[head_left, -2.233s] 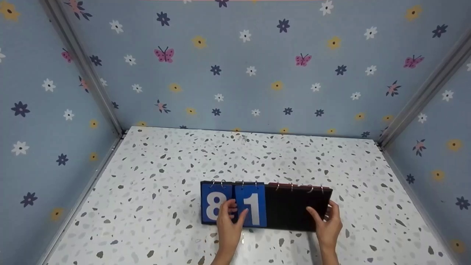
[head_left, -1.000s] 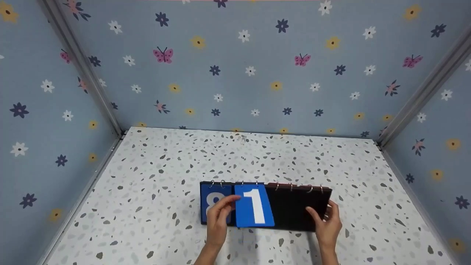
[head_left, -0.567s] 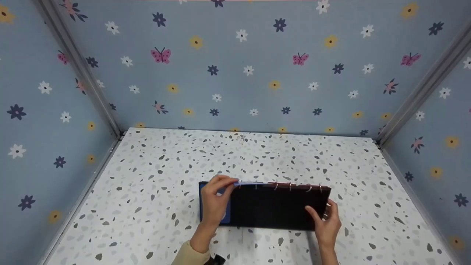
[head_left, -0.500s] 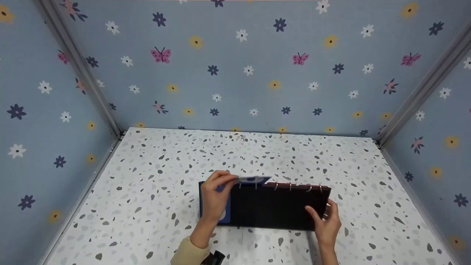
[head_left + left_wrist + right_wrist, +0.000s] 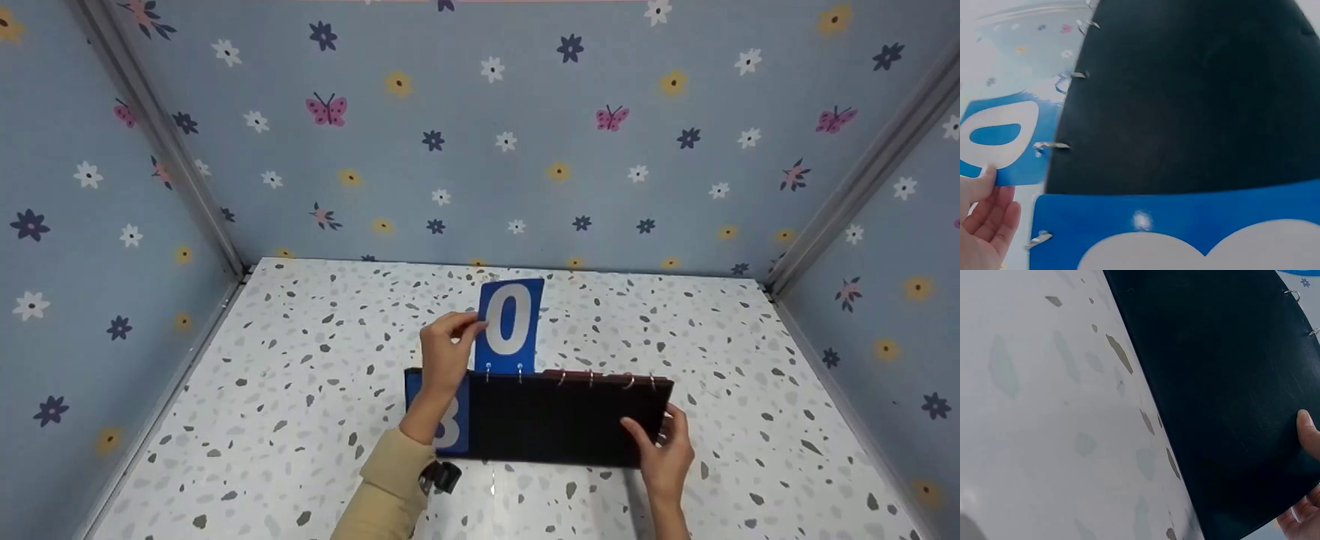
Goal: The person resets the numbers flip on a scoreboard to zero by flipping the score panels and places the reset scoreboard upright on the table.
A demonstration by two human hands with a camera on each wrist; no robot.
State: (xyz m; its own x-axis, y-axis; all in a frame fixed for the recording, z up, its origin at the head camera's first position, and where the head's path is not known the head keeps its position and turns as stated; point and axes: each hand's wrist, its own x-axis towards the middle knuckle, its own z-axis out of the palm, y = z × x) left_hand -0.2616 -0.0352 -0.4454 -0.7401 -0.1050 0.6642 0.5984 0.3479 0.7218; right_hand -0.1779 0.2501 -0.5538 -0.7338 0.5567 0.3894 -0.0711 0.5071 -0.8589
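Observation:
A black flip scoreboard (image 5: 562, 420) with metal rings along its top edge stands on the speckled table. My left hand (image 5: 446, 356) pinches the left edge of a blue number card (image 5: 544, 289) marked with a white 0, which is raised above the rings. In the left wrist view, the thumb of the left hand (image 5: 985, 214) lies on the card's face. A blue card (image 5: 461, 409) with an 8 hangs at the board's left end, partly behind my left wrist. My right hand (image 5: 666, 457) grips the board's right end, thumb on the front, fingers behind.
The white speckled tabletop (image 5: 337, 360) surrounds the board. Blue flowered panels (image 5: 480, 150) stand behind and at both sides, with grey metal posts (image 5: 161, 135) at the corners. Dark red card edges (image 5: 600, 373) show behind the board's top right.
My left hand has lifted the card with the 1 up and over the rings, so its 0 side now faces me above the board. The right hand keeps its hold on the board's end.

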